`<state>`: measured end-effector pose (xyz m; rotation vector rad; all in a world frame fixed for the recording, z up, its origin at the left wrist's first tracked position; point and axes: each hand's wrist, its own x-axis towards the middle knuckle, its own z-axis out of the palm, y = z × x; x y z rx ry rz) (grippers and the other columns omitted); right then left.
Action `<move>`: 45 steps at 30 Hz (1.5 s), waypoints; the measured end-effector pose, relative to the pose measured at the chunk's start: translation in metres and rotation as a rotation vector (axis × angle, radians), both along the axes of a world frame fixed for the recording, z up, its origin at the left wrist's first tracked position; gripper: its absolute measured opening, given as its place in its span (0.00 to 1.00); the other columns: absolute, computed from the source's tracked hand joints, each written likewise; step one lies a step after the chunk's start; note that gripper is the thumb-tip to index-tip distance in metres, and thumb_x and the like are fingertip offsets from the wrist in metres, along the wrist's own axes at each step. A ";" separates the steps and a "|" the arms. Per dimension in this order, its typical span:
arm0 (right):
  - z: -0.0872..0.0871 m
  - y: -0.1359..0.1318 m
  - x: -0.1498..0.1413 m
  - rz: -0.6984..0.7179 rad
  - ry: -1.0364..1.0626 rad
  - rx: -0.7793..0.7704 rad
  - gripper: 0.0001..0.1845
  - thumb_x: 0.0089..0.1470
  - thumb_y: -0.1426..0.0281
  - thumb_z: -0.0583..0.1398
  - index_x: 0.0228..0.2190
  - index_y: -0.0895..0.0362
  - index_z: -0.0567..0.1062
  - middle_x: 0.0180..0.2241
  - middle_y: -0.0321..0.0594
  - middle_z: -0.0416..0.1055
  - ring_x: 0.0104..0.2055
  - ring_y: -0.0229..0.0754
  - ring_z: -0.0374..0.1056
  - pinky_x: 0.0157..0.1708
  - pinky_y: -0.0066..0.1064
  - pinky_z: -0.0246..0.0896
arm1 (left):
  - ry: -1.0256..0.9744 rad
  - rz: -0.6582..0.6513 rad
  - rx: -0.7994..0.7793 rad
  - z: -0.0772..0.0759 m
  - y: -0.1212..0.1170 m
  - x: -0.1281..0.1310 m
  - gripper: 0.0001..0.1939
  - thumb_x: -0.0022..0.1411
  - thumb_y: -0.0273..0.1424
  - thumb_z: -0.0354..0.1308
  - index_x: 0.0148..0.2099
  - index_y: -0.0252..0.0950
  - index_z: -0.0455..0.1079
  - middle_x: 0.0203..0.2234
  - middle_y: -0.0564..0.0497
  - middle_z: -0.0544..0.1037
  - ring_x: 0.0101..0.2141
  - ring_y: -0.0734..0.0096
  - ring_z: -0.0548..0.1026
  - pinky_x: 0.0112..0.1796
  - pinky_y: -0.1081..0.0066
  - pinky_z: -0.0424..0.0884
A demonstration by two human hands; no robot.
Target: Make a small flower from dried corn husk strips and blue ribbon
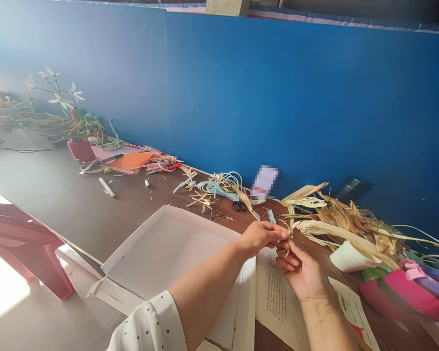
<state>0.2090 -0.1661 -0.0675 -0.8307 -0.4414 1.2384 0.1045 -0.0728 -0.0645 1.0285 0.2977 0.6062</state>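
Over the right corner of a white cardboard box lid [131, 243], my two hands meet. My left hand [259, 240] pinches a small pale strip of corn husk [289, 229] between thumb and fingers. From below, my right hand [305, 273] grips the lower part of the same piece, its other fingers curled. The exact shape of the piece is partly hidden by my fingertips. Just beyond them lies a heap of dried corn husks [351, 222]. Scissors [239, 206] with dark handles rest behind my left hand, near several star-shaped husk flowers [202, 200].
A printed sheet [278, 292] lies beneath my right hand. To the right are a tipped white cup [353, 257] and a pink bag [391, 292]. A red thread spool [81, 150] and coloured strips line the blue wall [278, 97]. A red stool [32, 248] stands at left.
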 end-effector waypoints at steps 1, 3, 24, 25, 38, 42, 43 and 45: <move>0.000 0.000 0.000 -0.011 -0.018 0.000 0.12 0.43 0.71 0.68 0.31 0.59 0.73 0.26 0.31 0.60 0.19 0.24 0.45 0.14 0.16 0.48 | -0.004 0.007 0.001 0.001 0.000 0.000 0.25 0.39 0.43 0.69 0.35 0.29 0.74 0.23 0.50 0.74 0.25 0.79 0.67 0.27 0.74 0.51; 0.000 0.000 -0.001 -0.029 -0.043 0.007 0.12 0.43 0.71 0.68 0.31 0.59 0.74 0.26 0.31 0.60 0.19 0.24 0.46 0.15 0.16 0.48 | -0.018 0.019 0.008 0.003 -0.001 0.000 0.24 0.39 0.42 0.69 0.34 0.28 0.74 0.22 0.50 0.73 0.24 0.79 0.66 0.26 0.74 0.51; -0.001 0.003 -0.007 -0.279 -0.364 0.031 0.12 0.42 0.65 0.69 0.30 0.55 0.76 0.22 0.30 0.58 0.19 0.27 0.46 0.14 0.19 0.44 | -0.005 0.149 0.097 -0.004 -0.001 0.006 0.24 0.39 0.44 0.69 0.34 0.29 0.77 0.23 0.51 0.73 0.25 0.78 0.64 0.27 0.74 0.57; -0.002 0.003 -0.007 -0.273 -0.357 0.030 0.12 0.42 0.65 0.69 0.30 0.56 0.76 0.22 0.30 0.59 0.19 0.27 0.46 0.14 0.19 0.44 | 0.000 0.149 0.104 -0.004 -0.001 0.006 0.24 0.39 0.44 0.69 0.34 0.29 0.77 0.23 0.51 0.73 0.25 0.78 0.64 0.27 0.74 0.57; -0.006 0.003 0.001 -0.100 -0.136 0.037 0.10 0.44 0.69 0.68 0.30 0.58 0.74 0.27 0.31 0.60 0.19 0.25 0.43 0.14 0.16 0.47 | 0.045 0.167 0.160 0.004 -0.006 0.001 0.22 0.43 0.44 0.67 0.33 0.29 0.76 0.23 0.49 0.74 0.26 0.75 0.68 0.30 0.72 0.64; -0.007 0.002 0.001 -0.089 -0.121 0.034 0.11 0.43 0.70 0.68 0.30 0.58 0.74 0.26 0.31 0.60 0.19 0.25 0.44 0.14 0.16 0.48 | 0.063 0.177 0.126 0.009 -0.008 0.000 0.22 0.40 0.44 0.68 0.31 0.29 0.76 0.22 0.49 0.74 0.26 0.73 0.70 0.31 0.70 0.66; -0.006 0.002 0.001 -0.080 -0.111 0.034 0.11 0.43 0.70 0.68 0.30 0.58 0.74 0.26 0.31 0.60 0.19 0.25 0.44 0.14 0.16 0.48 | 0.056 0.170 0.111 0.010 -0.008 0.000 0.22 0.40 0.44 0.68 0.31 0.29 0.76 0.22 0.49 0.74 0.26 0.73 0.70 0.32 0.70 0.67; -0.005 0.002 0.001 -0.052 -0.073 0.031 0.12 0.41 0.71 0.69 0.30 0.58 0.73 0.25 0.31 0.59 0.19 0.25 0.45 0.14 0.16 0.48 | 0.034 0.146 0.078 0.009 -0.008 0.001 0.23 0.38 0.44 0.69 0.31 0.29 0.75 0.22 0.50 0.74 0.26 0.73 0.71 0.33 0.69 0.67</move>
